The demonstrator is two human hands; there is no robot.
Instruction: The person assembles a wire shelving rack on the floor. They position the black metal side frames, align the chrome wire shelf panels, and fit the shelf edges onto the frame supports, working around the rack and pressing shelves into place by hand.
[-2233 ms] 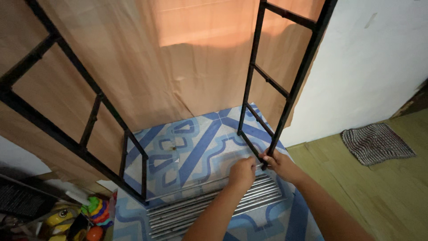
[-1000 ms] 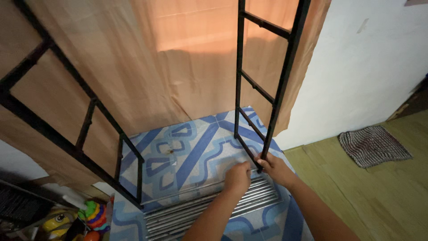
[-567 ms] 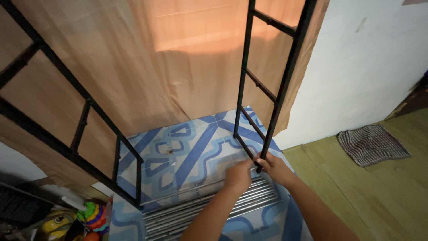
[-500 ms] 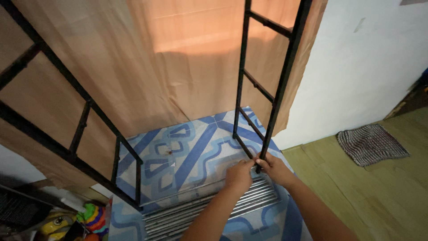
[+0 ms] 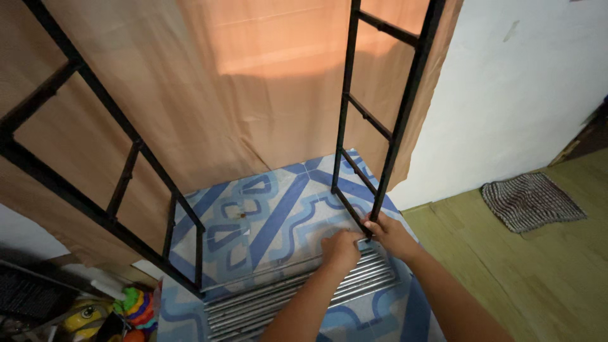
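Two black metal ladder-shaped side frames stand upright on a blue patterned floor mat: the left frame and the right frame. A grey metal wire shelf lies low between their feet. My left hand presses on the shelf's right end, fingers curled over its rim. My right hand grips the foot of the right frame's front post where it meets the shelf corner.
An orange curtain hangs behind the frames. A white wall is at right, with a striped floor rag on green flooring. Colourful plastic toys sit at bottom left.
The right frame has tilted a little more upright and the view has shifted slightly. Both hands stay at the frame's foot and shelf corner.
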